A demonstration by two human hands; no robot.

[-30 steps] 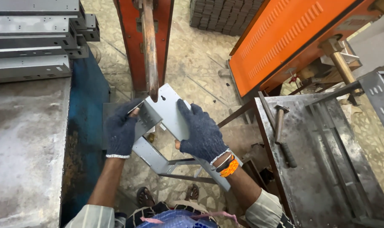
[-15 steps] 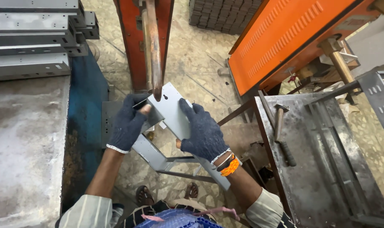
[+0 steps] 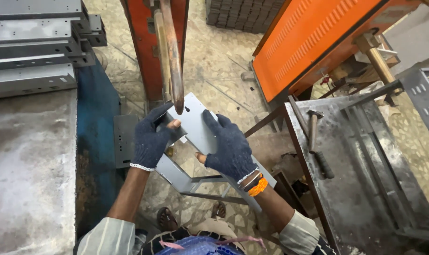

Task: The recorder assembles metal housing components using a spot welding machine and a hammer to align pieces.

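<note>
Left hand (image 3: 150, 139) and right hand (image 3: 228, 146), both gloved, gripping a grey sheet-metal bracket (image 3: 195, 125), held up in the air under the tip of a rusty machine arm (image 3: 173, 66), between two benches.

left hand (image 3: 150, 139) — dark knit glove, fingers curled shut, forearm bare | right hand (image 3: 227, 144) — same glove, fingers spread flat, palm down (orange band at wrist) | both arms reach forward
</note>
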